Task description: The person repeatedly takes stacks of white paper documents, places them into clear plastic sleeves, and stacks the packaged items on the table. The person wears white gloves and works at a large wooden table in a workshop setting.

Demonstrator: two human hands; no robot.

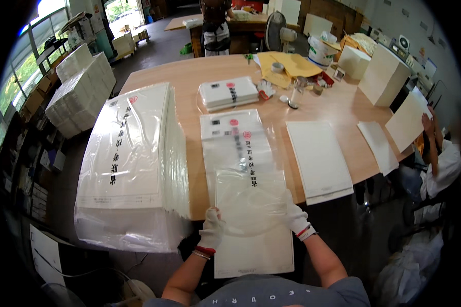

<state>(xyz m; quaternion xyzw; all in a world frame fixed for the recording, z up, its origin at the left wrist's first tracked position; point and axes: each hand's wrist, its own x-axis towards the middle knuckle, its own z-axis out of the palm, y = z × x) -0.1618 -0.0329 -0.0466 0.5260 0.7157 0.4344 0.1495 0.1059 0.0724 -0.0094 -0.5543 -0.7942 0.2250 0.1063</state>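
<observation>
White paper sheets [253, 256] lie before my body, with their far part inside a clear plastic bag [248, 217]. The bag's curved mouth crosses the paper between my hands. My left hand [211, 228], in a white glove with a red cuff, is closed at the left edge of the bag and paper. On the opposite edge, my gloved right hand [296, 219] grips the bag's side; some of its fingers blend into the plastic. Beyond the sheets, a printed clear bag [221, 148] with black characters and red round marks lies flat on the table.
To the left stands a tall stack of bagged paper [133, 158]; a smaller bagged stack [230, 93] lies farther back. White sheets [320, 161] rest at right on the wooden table [164, 69]. A seated person [440, 158] handles a board; another person [216, 25] stands beyond.
</observation>
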